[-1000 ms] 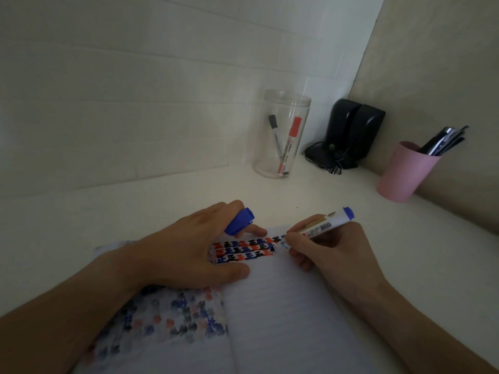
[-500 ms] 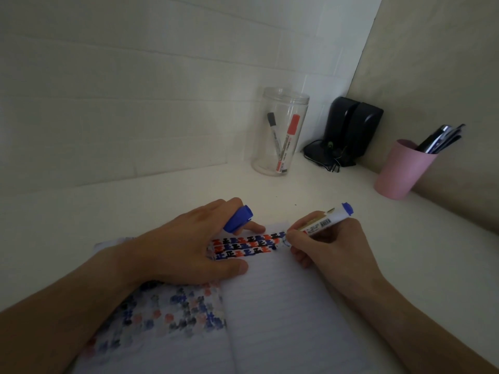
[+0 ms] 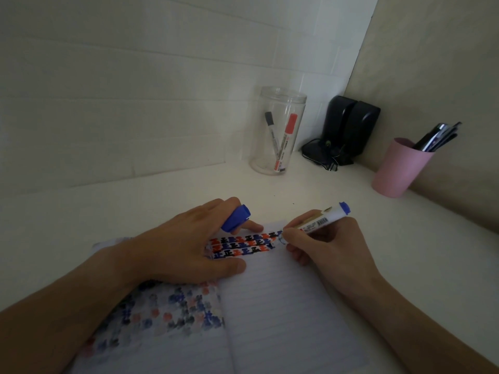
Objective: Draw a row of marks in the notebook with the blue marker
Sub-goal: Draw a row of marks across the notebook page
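An open lined notebook [image 3: 283, 306] lies on the white desk in front of me. Rows of blue, red and black marks [image 3: 243, 245] run across the top of its right page. My right hand [image 3: 326, 244] grips the blue marker [image 3: 321, 218], tip down on the paper at the right end of the top rows. My left hand [image 3: 183, 247] presses flat on the notebook and holds the blue marker cap [image 3: 235, 217] between its fingers. The left page shows faint bled-through marks.
A clear plastic jar [image 3: 275, 130] with a black and a red marker stands at the back. To its right sit black speakers [image 3: 348, 128] with a cable, and a pink cup [image 3: 397, 168] of pens. Walls close the back and right.
The marker tip has shifted slightly at the right end of the rows. The left hand with the cap has stayed in place.
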Demonstrator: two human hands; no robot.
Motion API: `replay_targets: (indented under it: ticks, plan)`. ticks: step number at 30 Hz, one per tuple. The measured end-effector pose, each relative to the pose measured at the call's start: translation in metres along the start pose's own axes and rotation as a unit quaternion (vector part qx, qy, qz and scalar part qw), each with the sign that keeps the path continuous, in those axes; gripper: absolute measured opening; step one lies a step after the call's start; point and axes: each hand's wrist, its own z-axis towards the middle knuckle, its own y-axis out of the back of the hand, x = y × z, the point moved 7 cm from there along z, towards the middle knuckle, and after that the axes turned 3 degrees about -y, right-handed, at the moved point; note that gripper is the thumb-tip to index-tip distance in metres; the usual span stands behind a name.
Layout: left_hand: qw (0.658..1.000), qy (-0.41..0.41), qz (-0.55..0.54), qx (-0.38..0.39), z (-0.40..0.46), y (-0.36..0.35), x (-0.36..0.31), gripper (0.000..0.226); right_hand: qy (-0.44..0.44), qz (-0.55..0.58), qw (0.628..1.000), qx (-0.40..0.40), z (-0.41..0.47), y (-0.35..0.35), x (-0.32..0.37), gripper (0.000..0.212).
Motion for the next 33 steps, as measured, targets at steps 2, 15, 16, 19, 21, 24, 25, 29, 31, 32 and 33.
replay_targets:
  ticks: [2, 15, 16, 19, 21, 24, 25, 29, 31, 32, 33]
  plan:
    - [1.0, -0.002, 0.0, -0.001, 0.0, 0.0, -0.001, 0.053, 0.006, -0.017, 1.0, 0.003, 0.0, -0.001, 0.001, 0.003]
    - [1.0, -0.006, 0.006, 0.005, 0.0, 0.0, -0.001, 0.05, -0.015, -0.057, 0.998, -0.038, 0.002, 0.004, -0.004, 0.007]
    - [1.0, -0.008, 0.006, 0.004, 0.0, 0.0, -0.001, 0.051, -0.016, -0.057, 0.997, -0.039, 0.002, 0.004, -0.004, 0.007]
    - [1.0, -0.004, 0.003, 0.005, 0.0, -0.001, 0.0, 0.052, -0.013, -0.046, 0.998, -0.033, 0.002, 0.003, -0.002, 0.005]
    - [1.0, -0.005, 0.003, 0.005, 0.0, 0.0, -0.001, 0.05, -0.003, 0.011, 0.999, -0.042, 0.001, 0.007, -0.001, 0.005]
    - [1.0, -0.002, 0.007, 0.002, -0.001, 0.001, -0.003, 0.051, 0.002, 0.092, 0.994, -0.064, 0.001, 0.014, 0.0, 0.004]
    - [1.0, 0.002, 0.008, 0.003, -0.001, 0.0, -0.002, 0.052, 0.003, 0.112, 0.992, -0.06, 0.001, 0.013, 0.001, 0.004]
    - [1.0, 0.018, -0.007, 0.005, -0.001, -0.001, -0.003, 0.045, 0.011, 0.202, 0.979, -0.018, 0.003, 0.01, 0.004, 0.007]
    - [0.998, 0.047, -0.049, -0.01, -0.002, -0.001, -0.001, 0.047, 0.001, 0.261, 0.965, 0.004, 0.004, 0.009, 0.004, 0.011]
    - [0.997, 0.054, -0.047, -0.025, -0.002, 0.001, -0.001, 0.044, -0.009, 0.284, 0.959, 0.009, 0.005, 0.009, 0.002, 0.014]
    - [0.997, 0.053, -0.039, -0.047, -0.002, 0.004, 0.0, 0.041, -0.017, 0.3, 0.954, 0.012, 0.005, 0.008, 0.001, 0.018]
